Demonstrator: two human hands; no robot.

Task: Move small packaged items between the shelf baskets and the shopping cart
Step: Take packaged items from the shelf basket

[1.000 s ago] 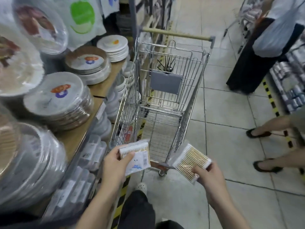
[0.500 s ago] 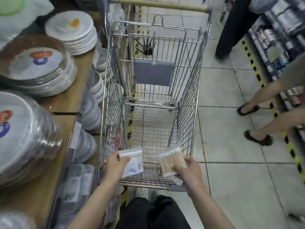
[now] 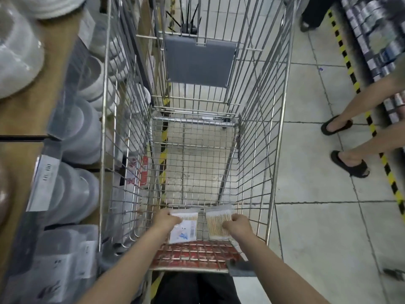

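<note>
Head view showed our left hand [image 3: 167, 220] and right hand [image 3: 237, 223] each pinching a swab packet [image 3: 183, 227] [image 3: 218, 222] inside the shopping cart [image 3: 278, 150] near its front edge; we judged it best to lower them flat before letting go.

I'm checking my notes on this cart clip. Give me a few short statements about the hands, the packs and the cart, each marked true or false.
1. Each hand holds one pack of cotton swabs: true; left hand, right hand.
2. The left pack shows a printed label: true.
3. The right pack lies on the floor tiles: false; it is held inside the cart.
4. The cart is piled with goods: false; its mesh bottom is bare.
5. Someone in dark sandals stands nearby: true.
</note>
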